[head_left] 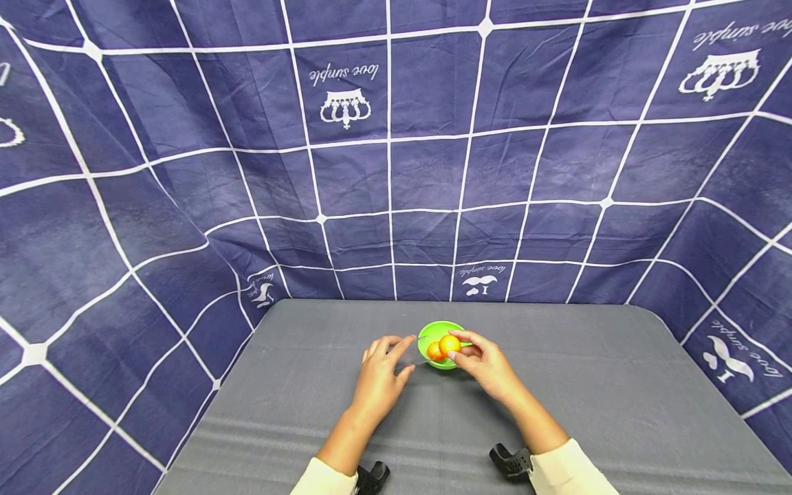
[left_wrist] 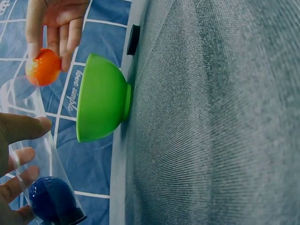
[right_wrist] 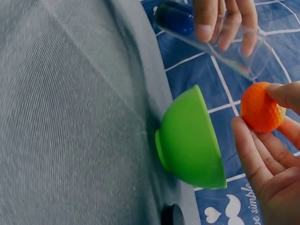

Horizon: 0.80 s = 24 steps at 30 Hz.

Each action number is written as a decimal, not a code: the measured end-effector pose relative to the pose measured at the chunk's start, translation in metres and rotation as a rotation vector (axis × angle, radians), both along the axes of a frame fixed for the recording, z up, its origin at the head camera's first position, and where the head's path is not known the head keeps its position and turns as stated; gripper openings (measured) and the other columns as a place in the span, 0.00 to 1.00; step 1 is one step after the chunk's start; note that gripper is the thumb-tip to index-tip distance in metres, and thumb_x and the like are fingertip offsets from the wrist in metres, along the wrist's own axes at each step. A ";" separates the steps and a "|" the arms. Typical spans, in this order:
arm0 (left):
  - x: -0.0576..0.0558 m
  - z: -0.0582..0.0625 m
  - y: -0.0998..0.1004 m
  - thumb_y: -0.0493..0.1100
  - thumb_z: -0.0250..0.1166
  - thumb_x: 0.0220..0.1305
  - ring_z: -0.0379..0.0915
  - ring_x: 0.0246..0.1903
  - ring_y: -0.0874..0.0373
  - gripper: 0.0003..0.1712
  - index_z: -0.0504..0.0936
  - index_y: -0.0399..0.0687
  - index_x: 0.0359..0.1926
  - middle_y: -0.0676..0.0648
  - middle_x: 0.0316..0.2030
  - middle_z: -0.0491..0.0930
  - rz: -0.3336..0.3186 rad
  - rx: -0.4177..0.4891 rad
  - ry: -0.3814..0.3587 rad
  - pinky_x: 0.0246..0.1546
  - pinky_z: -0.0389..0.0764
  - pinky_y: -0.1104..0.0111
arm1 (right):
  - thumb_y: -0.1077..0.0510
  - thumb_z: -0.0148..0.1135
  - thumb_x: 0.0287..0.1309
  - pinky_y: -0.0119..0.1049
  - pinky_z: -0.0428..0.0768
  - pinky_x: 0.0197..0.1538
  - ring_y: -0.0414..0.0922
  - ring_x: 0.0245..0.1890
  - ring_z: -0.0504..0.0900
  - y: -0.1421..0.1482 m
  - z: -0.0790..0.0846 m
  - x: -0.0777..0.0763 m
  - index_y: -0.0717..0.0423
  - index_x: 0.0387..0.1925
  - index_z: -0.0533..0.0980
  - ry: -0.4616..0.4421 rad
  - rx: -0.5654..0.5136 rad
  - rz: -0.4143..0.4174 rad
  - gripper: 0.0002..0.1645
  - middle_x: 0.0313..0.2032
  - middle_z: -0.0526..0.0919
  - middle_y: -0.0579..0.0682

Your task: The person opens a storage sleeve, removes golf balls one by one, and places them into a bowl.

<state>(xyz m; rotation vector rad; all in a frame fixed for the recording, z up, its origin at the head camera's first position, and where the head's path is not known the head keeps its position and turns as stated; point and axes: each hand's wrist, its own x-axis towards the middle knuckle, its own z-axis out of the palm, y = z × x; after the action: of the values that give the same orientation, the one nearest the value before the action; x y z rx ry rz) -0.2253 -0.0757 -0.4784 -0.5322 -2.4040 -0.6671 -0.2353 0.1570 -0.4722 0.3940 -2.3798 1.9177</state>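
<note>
My left hand [head_left: 379,375] grips a clear plastic tube [left_wrist: 44,136], held tilted, with a dark blue ball [left_wrist: 52,199] at its far end from the right hand. Between thumb and fingertips, my right hand [head_left: 489,364] pinches an orange dimpled ball [right_wrist: 261,108] close to the tube's other end. Below the ball and tube, a green bowl [right_wrist: 190,140] stands upright on the grey table. In the head view, another orange ball [head_left: 435,351] shows inside the bowl [head_left: 441,326], partly covered by the held one.
The grey cloth-covered table [head_left: 309,344] runs back to a blue curtain [head_left: 427,172] with white grid lines, which also hangs at both sides. Black wrist mounts [head_left: 512,462] sit by the cream sleeves [head_left: 572,471].
</note>
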 end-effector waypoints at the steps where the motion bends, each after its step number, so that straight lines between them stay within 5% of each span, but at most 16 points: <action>1: 0.000 -0.001 0.000 0.43 0.80 0.50 0.77 0.50 0.53 0.34 0.82 0.60 0.60 0.50 0.48 0.81 0.000 0.004 -0.001 0.52 0.75 0.56 | 0.64 0.69 0.59 0.26 0.82 0.39 0.36 0.39 0.84 0.000 -0.001 -0.001 0.61 0.61 0.77 0.007 0.022 -0.012 0.27 0.47 0.84 0.64; 10: -0.002 -0.005 0.001 0.44 0.80 0.50 0.78 0.48 0.52 0.34 0.82 0.55 0.60 0.49 0.48 0.82 -0.011 0.050 -0.042 0.53 0.77 0.56 | 0.61 0.73 0.57 0.28 0.81 0.39 0.49 0.43 0.86 0.004 -0.008 -0.011 0.57 0.55 0.81 0.104 0.257 -0.073 0.23 0.51 0.83 0.60; 24: -0.004 -0.009 0.001 0.42 0.80 0.50 0.80 0.50 0.50 0.34 0.81 0.54 0.60 0.48 0.47 0.83 -0.010 0.100 -0.071 0.53 0.79 0.55 | 0.60 0.72 0.55 0.32 0.83 0.40 0.43 0.34 0.84 0.002 -0.006 -0.021 0.61 0.52 0.82 0.271 0.496 0.011 0.22 0.43 0.85 0.53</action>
<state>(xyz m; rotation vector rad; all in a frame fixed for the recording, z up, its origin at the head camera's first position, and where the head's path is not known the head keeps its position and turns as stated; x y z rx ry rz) -0.2288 -0.0744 -0.4875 -0.4868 -2.4199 -0.8190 -0.2563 0.1590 -0.4784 0.6430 -2.6312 1.1598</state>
